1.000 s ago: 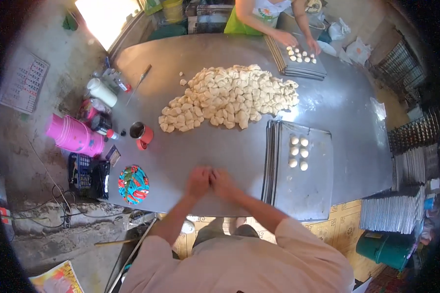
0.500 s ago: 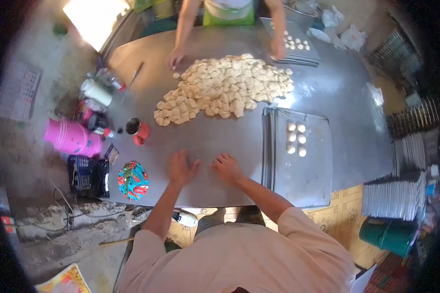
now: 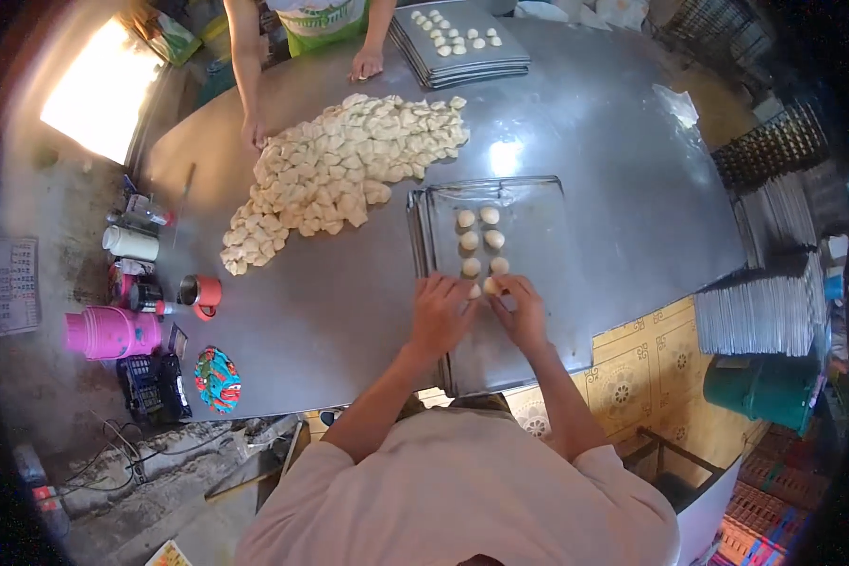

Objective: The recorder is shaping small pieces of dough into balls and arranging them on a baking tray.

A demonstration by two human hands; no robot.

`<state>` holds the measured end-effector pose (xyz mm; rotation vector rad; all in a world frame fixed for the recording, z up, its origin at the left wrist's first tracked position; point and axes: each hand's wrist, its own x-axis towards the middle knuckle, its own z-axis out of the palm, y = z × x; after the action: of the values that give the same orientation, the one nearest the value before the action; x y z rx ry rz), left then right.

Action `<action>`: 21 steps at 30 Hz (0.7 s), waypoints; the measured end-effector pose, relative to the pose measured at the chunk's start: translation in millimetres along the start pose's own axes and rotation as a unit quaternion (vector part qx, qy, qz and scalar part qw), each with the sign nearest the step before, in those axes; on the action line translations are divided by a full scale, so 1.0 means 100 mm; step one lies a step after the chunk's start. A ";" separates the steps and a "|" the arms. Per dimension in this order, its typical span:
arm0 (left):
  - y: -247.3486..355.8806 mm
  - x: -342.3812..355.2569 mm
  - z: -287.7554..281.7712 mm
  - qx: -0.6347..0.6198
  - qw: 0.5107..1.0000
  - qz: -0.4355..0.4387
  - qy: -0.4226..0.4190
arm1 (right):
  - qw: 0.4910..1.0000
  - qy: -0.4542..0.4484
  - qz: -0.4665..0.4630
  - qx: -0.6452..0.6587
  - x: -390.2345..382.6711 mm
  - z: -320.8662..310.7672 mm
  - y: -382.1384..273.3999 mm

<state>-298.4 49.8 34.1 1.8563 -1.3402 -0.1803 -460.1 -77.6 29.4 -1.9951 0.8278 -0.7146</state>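
Note:
Two columns of round white dough balls (image 3: 469,241) stand on a dark metal baking tray (image 3: 538,325), the top one of a stack. Over the near end of these columns, my left hand (image 3: 440,316) has its fingers closed on a dough ball (image 3: 474,291). Beside it my right hand (image 3: 524,319) pinches another dough ball (image 3: 491,285), nearly touching the first. My fingers partly cover both balls. Left of the tray, a large heap of cut dough pieces (image 3: 340,165) spreads over the metal table (image 3: 330,330).
Across the table a co-worker's hand (image 3: 253,130) touches the heap; the other hand (image 3: 368,64) is near a second tray stack (image 3: 472,66) bearing dough balls. A red mug (image 3: 208,298), a floral cloth item (image 3: 219,380) and pink containers (image 3: 113,333) line the left side.
Both my hands have gone from the bare tabletop to the tray at the right, each with a dough ball. More balls stand on the tray. The view has swung right.

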 end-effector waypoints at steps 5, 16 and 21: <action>0.13 0.12 0.12 0.069 0.997 0.008 0.019 | 0.990 -0.104 -0.017 -0.094 0.12 -0.30 0.21; -2.43 1.86 -1.26 0.349 0.915 -0.170 0.110 | 0.987 -0.020 -0.112 -0.112 0.32 0.15 -0.29; -1.95 0.81 -1.59 0.124 0.956 -0.189 0.188 | 0.994 -0.101 -0.043 -0.021 1.00 1.16 -0.41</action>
<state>-36.1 84.7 31.7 2.2138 -0.7674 0.1490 -301.5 -80.4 25.5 -2.1101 0.6458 -0.5370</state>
